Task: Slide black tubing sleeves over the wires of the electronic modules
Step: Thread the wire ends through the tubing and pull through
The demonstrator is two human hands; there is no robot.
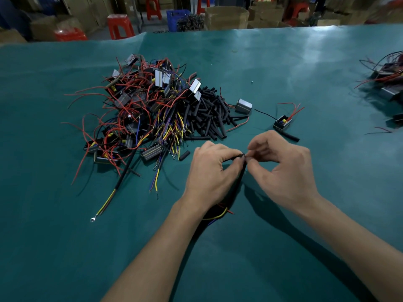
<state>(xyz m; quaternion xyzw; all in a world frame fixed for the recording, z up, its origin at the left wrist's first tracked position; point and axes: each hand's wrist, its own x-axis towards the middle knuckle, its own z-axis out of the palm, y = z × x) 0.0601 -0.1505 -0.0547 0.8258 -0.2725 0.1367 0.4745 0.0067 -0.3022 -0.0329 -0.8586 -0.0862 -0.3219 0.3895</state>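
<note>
Green table [283, 68], wire pile [139, 110] at left. Left hand [209, 173] pinches black tube [241, 173]; right hand [285, 168] pinches wire tips at tube mouth. Module hidden under left wrist.

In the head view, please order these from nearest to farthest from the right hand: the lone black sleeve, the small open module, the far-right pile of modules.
1. Lone black sleeve, just beyond the right hand.
2. Small open module, slightly farther back.
3. Far-right pile of modules, at the table edge.
</note>
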